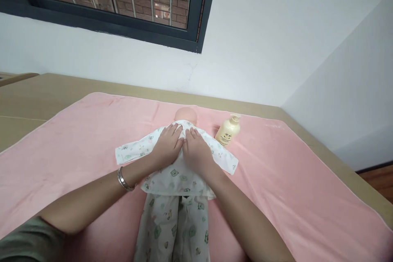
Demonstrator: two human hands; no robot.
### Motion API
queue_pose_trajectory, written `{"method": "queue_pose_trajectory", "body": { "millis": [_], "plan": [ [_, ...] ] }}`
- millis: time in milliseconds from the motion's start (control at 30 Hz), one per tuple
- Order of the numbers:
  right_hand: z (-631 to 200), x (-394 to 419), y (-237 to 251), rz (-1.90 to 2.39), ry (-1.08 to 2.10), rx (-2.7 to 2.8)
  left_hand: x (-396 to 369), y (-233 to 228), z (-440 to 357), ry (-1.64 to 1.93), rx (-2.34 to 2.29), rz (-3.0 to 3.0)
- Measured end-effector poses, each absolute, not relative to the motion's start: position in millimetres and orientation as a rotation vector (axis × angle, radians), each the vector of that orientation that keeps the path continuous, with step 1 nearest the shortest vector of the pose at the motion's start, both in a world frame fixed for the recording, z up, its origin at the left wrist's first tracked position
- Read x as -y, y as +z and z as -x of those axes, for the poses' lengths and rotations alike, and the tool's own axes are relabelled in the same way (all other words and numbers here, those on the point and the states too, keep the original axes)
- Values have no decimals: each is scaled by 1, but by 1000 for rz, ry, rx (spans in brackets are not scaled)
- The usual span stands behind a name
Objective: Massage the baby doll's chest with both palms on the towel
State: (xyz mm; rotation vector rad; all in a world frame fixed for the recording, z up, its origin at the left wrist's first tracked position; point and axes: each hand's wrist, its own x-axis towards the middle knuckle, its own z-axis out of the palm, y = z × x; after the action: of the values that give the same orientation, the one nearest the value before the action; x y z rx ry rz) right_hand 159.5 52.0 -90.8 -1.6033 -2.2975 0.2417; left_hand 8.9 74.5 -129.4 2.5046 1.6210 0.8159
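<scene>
i note a baby doll (185, 115) lying on its back along the middle of a pink blanket (276, 180), its smooth, rounded, bald head pointing toward the far wall. it is dressed in a soft white cotton top (172, 178) printed with small green bear shapes, the sleeves spread flat to either side, and matching printed trousers (173, 229) run down toward me. my left hand (168, 147) lies palm down on the doll's chest, fingers extended and close together, flat on the cloth rather than clutching it. my right hand (196, 151) lies just beside it in the same posture, fingers straight and pressed on the fabric near the collar; the two hands touch along their inner edges. a plain silver metal bangle (124, 180) circles my left wrist. the blanket has a fine, plush nap and a pale bound edge, and it covers a tan flat surface (37, 98). a cream plastic pump bottle (227, 130) lies tilted on the blanket just beside the doll's right-hand sleeve, near its head. behind stands a white matt wall with a dark-framed window (123, 4).
</scene>
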Motion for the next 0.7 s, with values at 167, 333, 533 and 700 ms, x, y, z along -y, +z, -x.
{"method": "queue_pose_trajectory", "body": {
  "millis": [167,333,533,700],
  "plan": [
    [-172,-74,-89,1639,306,2219,-52,-129,-21,840,-1637,-2570],
    [-165,-67,-87,1713,264,2213,-53,-131,-20,783,-1597,-2523],
    [-155,-44,-74,1756,224,2328,-76,-129,-8,744,-1538,-2429],
    [-153,-36,-73,1714,222,2358,-84,-125,-5,743,-1561,-2398]
  ]
}}
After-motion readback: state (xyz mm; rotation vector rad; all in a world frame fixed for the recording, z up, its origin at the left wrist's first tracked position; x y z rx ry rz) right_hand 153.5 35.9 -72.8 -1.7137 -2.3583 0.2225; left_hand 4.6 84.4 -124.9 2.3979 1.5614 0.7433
